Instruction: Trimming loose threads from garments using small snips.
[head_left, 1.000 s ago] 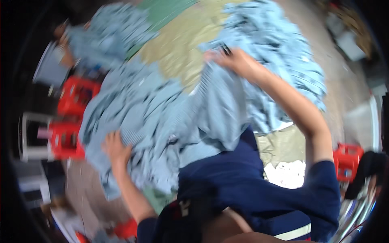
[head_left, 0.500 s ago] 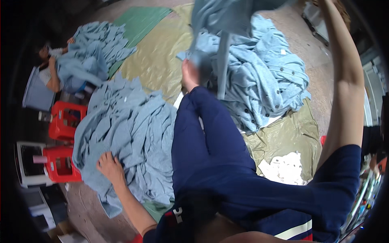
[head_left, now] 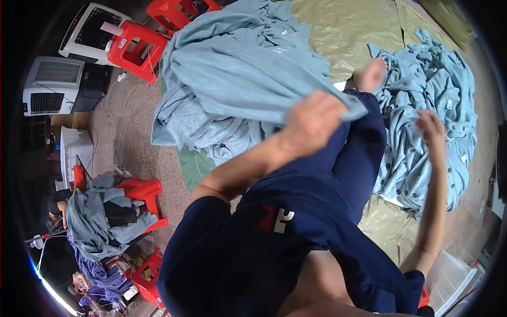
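My left hand is closed on the edge of a light blue knit cardigan, stretched from the left pile toward my legs. The hand is slightly blurred. That left pile of blue knitwear lies beneath the pulled cardigan. My right hand hovers above or touches the right pile of blue buttoned cardigans. Its fingers are loosely bent and apart, with nothing visible in them. My bare foot rests between the two piles.
An olive sheet lies under the piles. Left stand red stools, a white air cooler and a grey one. Lower left, clothes cover another red stool, with people nearby. A clear plastic bin stands lower right.
My left hand has taken hold of a cardigan and drawn it rightward. My right hand, earlier raised with a garment, is lowered over the right pile. The view has turned left.
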`<state>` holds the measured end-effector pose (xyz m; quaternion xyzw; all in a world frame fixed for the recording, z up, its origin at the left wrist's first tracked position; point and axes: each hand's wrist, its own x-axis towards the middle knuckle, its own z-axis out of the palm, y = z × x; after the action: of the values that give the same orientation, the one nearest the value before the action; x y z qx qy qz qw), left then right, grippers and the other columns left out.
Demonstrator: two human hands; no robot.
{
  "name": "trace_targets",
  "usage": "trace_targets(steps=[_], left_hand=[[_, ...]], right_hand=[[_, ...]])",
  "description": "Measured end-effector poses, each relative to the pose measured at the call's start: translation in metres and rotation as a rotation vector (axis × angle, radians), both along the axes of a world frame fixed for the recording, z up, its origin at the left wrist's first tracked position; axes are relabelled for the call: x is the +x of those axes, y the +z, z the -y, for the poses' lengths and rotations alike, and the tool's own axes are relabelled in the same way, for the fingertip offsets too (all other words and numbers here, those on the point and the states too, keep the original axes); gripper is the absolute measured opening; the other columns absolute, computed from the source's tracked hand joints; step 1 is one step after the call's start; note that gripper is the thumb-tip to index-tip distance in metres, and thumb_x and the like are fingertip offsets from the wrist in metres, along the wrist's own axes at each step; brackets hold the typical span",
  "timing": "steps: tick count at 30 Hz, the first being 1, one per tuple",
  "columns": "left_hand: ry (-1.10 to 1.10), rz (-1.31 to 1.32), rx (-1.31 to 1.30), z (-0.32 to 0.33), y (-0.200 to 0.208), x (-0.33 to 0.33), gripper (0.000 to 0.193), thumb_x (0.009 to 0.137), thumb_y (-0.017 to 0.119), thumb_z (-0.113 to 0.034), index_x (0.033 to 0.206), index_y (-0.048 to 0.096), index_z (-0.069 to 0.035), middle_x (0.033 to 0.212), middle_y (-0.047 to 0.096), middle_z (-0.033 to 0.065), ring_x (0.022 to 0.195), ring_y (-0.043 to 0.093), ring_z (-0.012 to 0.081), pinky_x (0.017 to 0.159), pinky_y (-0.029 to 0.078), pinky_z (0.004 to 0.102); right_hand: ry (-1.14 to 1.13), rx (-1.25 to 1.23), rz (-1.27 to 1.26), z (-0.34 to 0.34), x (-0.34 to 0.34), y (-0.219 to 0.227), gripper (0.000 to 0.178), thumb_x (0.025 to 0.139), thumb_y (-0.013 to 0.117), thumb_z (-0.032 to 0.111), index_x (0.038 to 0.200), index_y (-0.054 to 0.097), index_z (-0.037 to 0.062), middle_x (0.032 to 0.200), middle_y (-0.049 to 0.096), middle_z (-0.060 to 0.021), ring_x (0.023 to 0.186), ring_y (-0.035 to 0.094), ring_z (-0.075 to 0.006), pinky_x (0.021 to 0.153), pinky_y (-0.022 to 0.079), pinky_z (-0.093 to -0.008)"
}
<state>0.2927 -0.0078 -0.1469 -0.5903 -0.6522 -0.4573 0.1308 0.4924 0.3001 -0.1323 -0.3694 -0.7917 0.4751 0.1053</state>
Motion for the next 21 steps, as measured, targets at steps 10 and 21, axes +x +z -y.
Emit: trace_targets(steps=[10, 21], left_hand=[[-0.973, 0.477, -0.433, -0.018, -0.026, 0.097, 0.022, 0.085, 0.064, -0.011, 0.103, 0.063, 0.002, 0.101, 0.064, 0.0142, 0.091, 0.063, 0.0317, 0.078, 0.051, 0.0381], [0.434, 0.233, -0.323, -0.022, -0.081, -0.122, 0.053, 0.078, 0.077, -0.025, 0.120, 0.058, 0.000, 0.121, 0.059, 0.0182, 0.104, 0.060, 0.0311, 0.089, 0.049, 0.0395]], right_hand=[[0.578, -0.655, 0.011, 0.168, -0.099, -0.061, 0.055, 0.080, 0.075, 0.017, 0.124, 0.056, -0.0074, 0.118, 0.063, -0.0115, 0.102, 0.059, -0.0153, 0.093, 0.046, -0.0284], [0.062, -0.592, -0.183, 0.158, 0.041, -0.008, 0.018, 0.079, 0.064, -0.001, 0.096, 0.070, 0.0017, 0.090, 0.068, 0.0010, 0.083, 0.059, -0.0067, 0.080, 0.045, -0.0226]])
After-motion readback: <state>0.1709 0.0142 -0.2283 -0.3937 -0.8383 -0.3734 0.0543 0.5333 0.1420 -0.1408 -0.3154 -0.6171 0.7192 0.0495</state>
